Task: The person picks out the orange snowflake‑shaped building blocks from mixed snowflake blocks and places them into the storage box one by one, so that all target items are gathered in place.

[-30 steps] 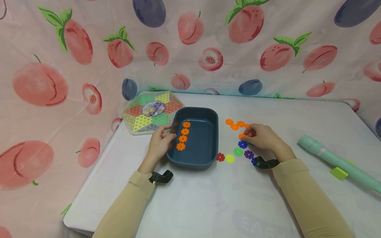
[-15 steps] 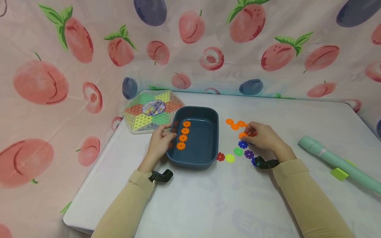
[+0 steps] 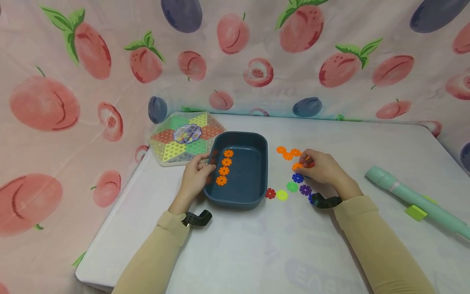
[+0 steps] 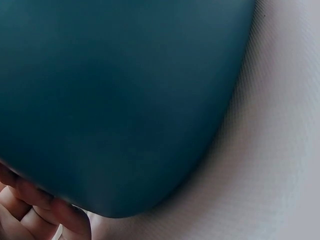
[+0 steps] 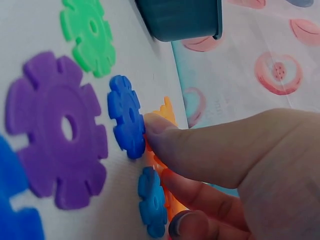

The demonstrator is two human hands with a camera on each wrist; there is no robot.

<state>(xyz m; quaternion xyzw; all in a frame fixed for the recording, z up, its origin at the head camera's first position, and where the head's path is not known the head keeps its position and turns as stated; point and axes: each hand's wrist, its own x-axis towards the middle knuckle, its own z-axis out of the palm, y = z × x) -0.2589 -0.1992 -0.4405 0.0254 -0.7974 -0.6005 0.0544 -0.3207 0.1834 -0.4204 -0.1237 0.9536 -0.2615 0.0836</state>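
In the head view my left hand (image 3: 195, 176) grips the left wall of a dark blue plastic tub (image 3: 261, 171), thumb at the rim. In the left wrist view its curled fingers (image 4: 65, 217) lie against the tub's outer wall. Orange notched snowflake discs (image 3: 224, 170) stand in a column inside the tub. My right hand (image 3: 321, 167) pinches an orange disc (image 3: 296, 166) low over the table, partly covered by the fingertips. Close by lie blue (image 3: 298, 178), green (image 3: 292, 187) and purple (image 3: 305, 190) discs. In the right wrist view the thumb is beside a blue disc (image 5: 127, 117).
Several orange discs (image 3: 288, 155) lie behind the right hand. Red (image 3: 270, 193) and yellow (image 3: 282, 195) discs lie by the tub's right front corner. A hexagonal star game board (image 3: 176, 152) rests at the back left, and a mint-green tube (image 3: 400, 192) at the right.
The right fingertips have shifted slightly and cover more of the orange discs behind them. The left hand and the tub stay in place.
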